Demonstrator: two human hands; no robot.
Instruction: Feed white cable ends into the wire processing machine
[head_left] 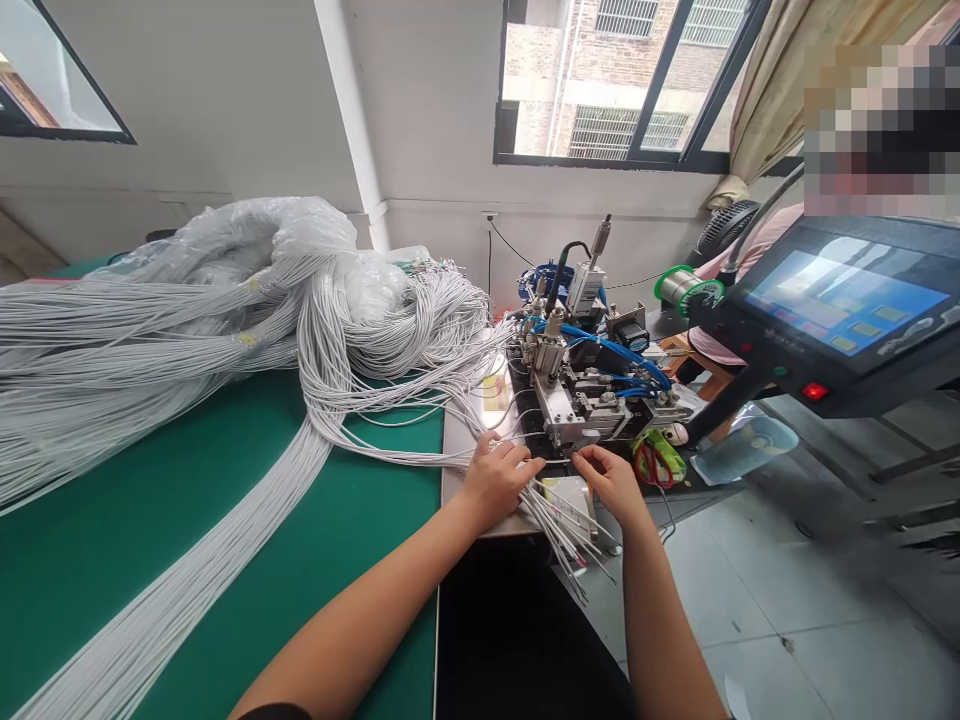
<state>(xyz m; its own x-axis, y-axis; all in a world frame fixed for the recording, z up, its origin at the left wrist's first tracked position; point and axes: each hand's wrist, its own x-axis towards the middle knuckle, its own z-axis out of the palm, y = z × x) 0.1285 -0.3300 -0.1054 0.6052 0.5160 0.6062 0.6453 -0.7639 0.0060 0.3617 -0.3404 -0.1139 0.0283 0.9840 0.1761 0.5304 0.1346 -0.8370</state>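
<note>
My left hand (498, 482) is closed around a bundle of thin white cables (551, 520), whose stripped ends fan out past my fingers toward the floor. Close by on the right, my right hand (606, 478) pinches at the tip of a single cable (556, 461) that spans the gap between both hands. Both hands are at the front edge of a benchtop wire-processing machine (559, 400) with metal blocks, cylinders and blue air tubes. Below the cable sits a small pale block with a yellowish top (568, 497).
Long white cable bundles (322, 370), partly wrapped in clear plastic (277, 230), cover much of the green table (390, 540). A control screen (847, 290) on an arm stands right, near a solder wire spool (686, 290). Another person (772, 240) is behind it.
</note>
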